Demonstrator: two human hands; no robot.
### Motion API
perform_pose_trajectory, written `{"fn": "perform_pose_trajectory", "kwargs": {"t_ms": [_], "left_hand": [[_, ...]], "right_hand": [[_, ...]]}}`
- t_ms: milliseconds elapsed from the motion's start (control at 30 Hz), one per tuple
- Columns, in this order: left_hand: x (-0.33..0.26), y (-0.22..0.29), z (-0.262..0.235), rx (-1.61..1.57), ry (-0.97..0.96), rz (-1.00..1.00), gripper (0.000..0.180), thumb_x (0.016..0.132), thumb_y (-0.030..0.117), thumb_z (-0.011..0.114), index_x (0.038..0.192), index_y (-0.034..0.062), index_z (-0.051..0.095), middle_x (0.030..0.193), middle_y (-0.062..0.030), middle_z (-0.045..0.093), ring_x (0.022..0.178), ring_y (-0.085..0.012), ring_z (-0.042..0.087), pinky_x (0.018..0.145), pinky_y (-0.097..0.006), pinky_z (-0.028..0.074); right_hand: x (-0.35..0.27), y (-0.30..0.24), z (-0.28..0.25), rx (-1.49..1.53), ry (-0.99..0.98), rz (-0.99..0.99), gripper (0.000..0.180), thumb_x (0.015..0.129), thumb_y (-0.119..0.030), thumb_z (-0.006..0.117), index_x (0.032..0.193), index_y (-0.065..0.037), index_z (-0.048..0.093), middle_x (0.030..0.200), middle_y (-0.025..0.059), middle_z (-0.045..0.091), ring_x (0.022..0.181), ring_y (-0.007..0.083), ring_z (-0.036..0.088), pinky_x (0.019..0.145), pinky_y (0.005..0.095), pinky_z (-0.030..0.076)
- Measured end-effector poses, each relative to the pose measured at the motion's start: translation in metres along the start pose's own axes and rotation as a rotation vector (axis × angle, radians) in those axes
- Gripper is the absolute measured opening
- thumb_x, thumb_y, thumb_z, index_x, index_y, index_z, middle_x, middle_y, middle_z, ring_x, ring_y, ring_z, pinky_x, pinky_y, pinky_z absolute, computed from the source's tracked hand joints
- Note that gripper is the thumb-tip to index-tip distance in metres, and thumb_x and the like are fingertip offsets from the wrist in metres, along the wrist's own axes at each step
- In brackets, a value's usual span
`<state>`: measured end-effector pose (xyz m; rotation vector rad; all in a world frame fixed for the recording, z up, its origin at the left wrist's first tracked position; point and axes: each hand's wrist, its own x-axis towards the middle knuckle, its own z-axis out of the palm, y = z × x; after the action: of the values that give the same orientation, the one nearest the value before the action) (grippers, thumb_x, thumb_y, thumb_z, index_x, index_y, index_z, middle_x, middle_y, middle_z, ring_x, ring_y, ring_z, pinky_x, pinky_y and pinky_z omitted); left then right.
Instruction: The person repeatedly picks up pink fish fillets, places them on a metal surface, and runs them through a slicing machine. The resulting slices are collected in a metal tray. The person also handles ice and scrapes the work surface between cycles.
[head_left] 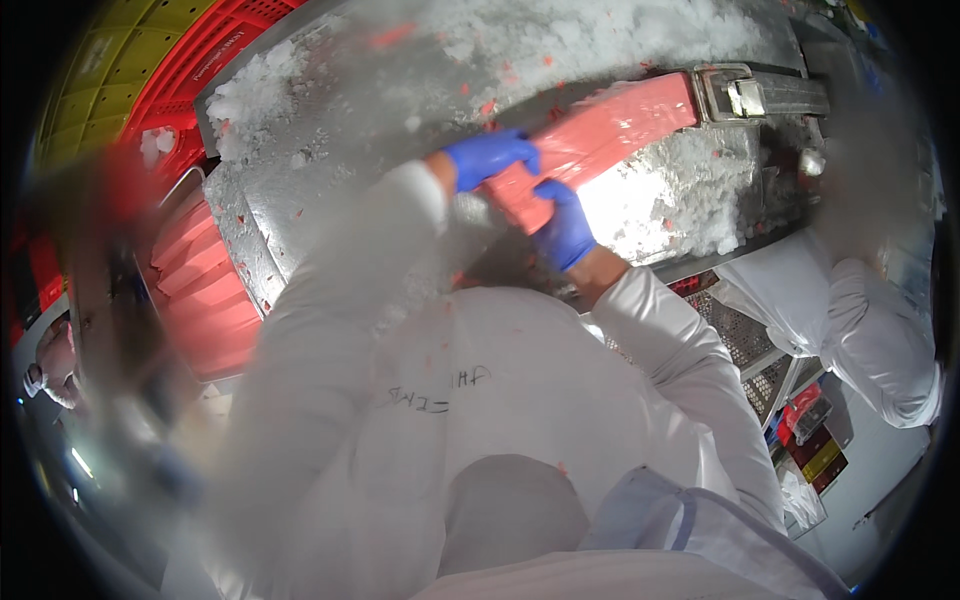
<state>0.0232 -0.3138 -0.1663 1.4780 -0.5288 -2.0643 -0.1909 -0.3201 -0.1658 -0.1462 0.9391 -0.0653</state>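
Observation:
A long pink frozen block [610,125] lies slanted on a steel table [300,200] strewn with white ice shavings [560,35]. My left hand [490,155], in a blue glove, grips the block's near end from above. My right hand [565,228], also blue-gloved, holds the same end from below. The block's far end rests against a metal bracket [735,93] on the table. White sleeves cover both my arms. Smears on the lens blur much of the picture.
Several more pink blocks [200,295] are stacked at the table's left side. A red crate [200,70] and a yellow crate [105,60] stand at the upper left. Another person in white [875,335] works at the right, above wire shelving [745,345].

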Motion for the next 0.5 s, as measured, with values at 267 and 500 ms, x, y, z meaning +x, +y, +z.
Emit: {"fn": "perform_pose_trajectory", "kwargs": {"t_ms": [267, 500], "left_hand": [[-0.198, -0.110, -0.105, 0.147, 0.144, -0.176, 0.071, 0.078, 0.016, 0.071, 0.145, 0.0003, 0.054, 0.137, -0.0151, 0.062, 0.128, -0.0197, 0.056, 0.109, -0.037, 0.046], [-0.227, -0.157, -0.070, 1.309, 0.770, 0.385, 0.093, 0.072, 0.044, 0.086, 0.148, 0.0051, 0.049, 0.137, -0.0193, 0.062, 0.130, -0.0408, 0.057, 0.111, -0.059, 0.039]], "right_hand": [[0.003, 0.046, 0.108, -1.260, -0.652, 0.186, 0.054, 0.092, -0.043, 0.078, 0.132, -0.009, 0.066, 0.112, 0.0057, 0.069, 0.104, 0.0198, 0.066, 0.090, 0.0336, 0.054], [-0.003, -0.076, 0.054, -1.368, -0.080, -1.285, 0.044, 0.093, -0.017, 0.080, 0.131, -0.005, 0.063, 0.121, 0.0098, 0.064, 0.123, 0.0203, 0.059, 0.099, 0.0371, 0.053]]}}
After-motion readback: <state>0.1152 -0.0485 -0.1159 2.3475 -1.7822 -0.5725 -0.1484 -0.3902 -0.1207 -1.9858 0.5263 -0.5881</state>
